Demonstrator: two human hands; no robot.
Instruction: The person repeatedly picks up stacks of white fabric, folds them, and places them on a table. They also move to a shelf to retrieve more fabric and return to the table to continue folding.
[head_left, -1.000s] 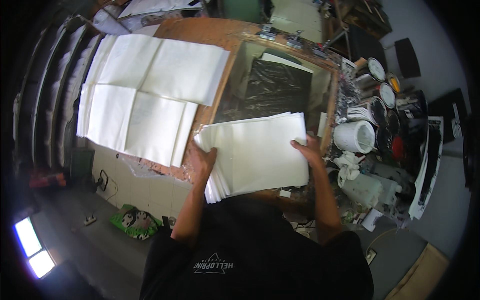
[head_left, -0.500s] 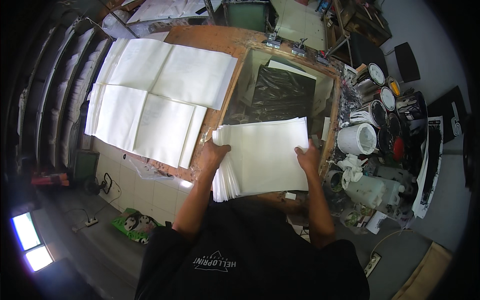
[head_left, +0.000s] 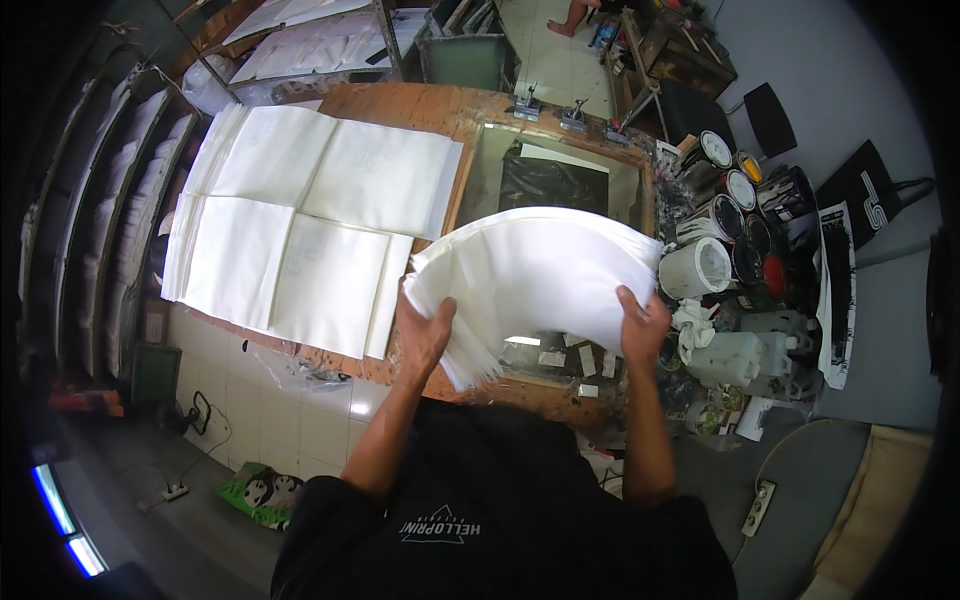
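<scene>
A stack of thin white sheets [head_left: 535, 260] is bent into an arch between my two hands, above the wood-framed glass panel of the table. My left hand [head_left: 426, 328] grips the stack's left end, thumb on top, where the edges fan out in layers. At the right end, my right hand [head_left: 643, 322] is closed on the sheets with its thumb pressed on them. Whether they are paper or fabric I cannot tell. Beyond the arch, a crinkled black sheet [head_left: 553, 187] shows at the glass. Further white stacks [head_left: 335, 272] lie on the wooden tabletop to the left.
Metal hinge clamps [head_left: 572, 115] sit along the table's far edge. On the right stand paint cans [head_left: 725, 215], a white bucket [head_left: 698, 268] and a translucent jerrycan [head_left: 725, 362]. A rack with loaded shelves [head_left: 140, 195] is at the left. A person's bare leg [head_left: 573, 18] shows at the top.
The stack, flat before, is now lifted and curved upward, its left edges more fanned. My right hand has shifted right. Small pale pieces on the glass under the stack have come into view.
</scene>
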